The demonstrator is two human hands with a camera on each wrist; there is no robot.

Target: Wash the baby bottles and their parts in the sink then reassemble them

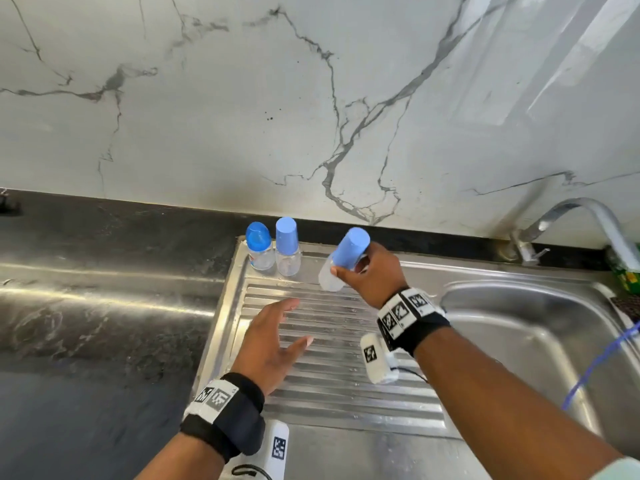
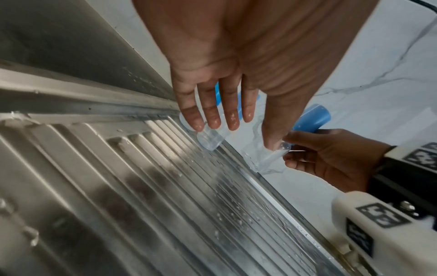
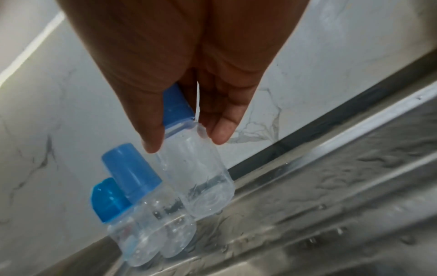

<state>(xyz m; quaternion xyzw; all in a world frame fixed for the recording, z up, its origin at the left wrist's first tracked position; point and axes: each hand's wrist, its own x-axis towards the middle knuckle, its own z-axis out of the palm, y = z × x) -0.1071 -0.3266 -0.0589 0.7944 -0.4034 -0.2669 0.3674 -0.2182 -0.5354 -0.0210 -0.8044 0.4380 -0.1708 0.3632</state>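
Our right hand (image 1: 372, 271) grips a clear plastic baby bottle with a pale blue cylindrical cap (image 1: 341, 263) at its neck, fingers and thumb curled round it, its base tilted just above the ribbed steel drainboard (image 1: 332, 358). Beyond the fingertips two more capped clear bottles (image 1: 273, 252) stand upright, touching each other, by the wall. Our left hand (image 1: 268, 341) hovers below, fingers relaxed and spread, holding nothing. We judge this the closing step (bottles look reassembled): next, set the held bottle upright beside the pair without knocking them.
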